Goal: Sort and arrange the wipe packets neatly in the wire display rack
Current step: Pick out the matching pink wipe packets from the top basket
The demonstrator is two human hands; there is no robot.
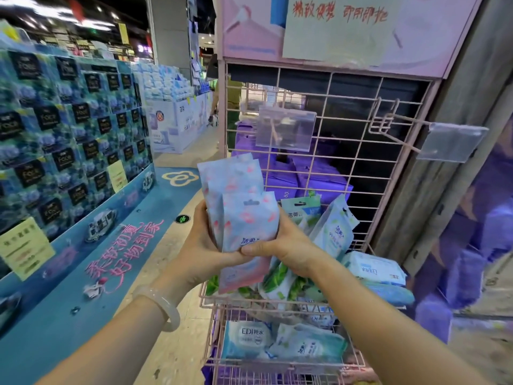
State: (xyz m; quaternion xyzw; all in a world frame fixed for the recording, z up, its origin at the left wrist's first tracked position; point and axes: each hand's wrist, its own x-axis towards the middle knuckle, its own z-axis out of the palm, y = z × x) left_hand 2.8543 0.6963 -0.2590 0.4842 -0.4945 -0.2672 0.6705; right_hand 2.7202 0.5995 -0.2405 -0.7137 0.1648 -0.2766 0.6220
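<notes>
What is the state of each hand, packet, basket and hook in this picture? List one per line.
left hand: grips the pink-patterned packets
right hand: grips the same bunch
pink-patterned packets: upright, held above the upper basket
upper basket: holds jumbled packets
lower basket: holds packets lying flat
hook: bare
price holder: blank

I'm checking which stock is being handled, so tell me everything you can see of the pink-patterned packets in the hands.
The pink-patterned packets are a small bunch of flat, soft pouches, pale blue with pink blotches and blue lettering low on the front one, which has a hang slot at its top. They stand roughly upright and fanned, above the rack's upper basket. The left hand grips them from the left and the right hand from the right, fingers curled round their lower half. Their exact number is unclear.
</notes>
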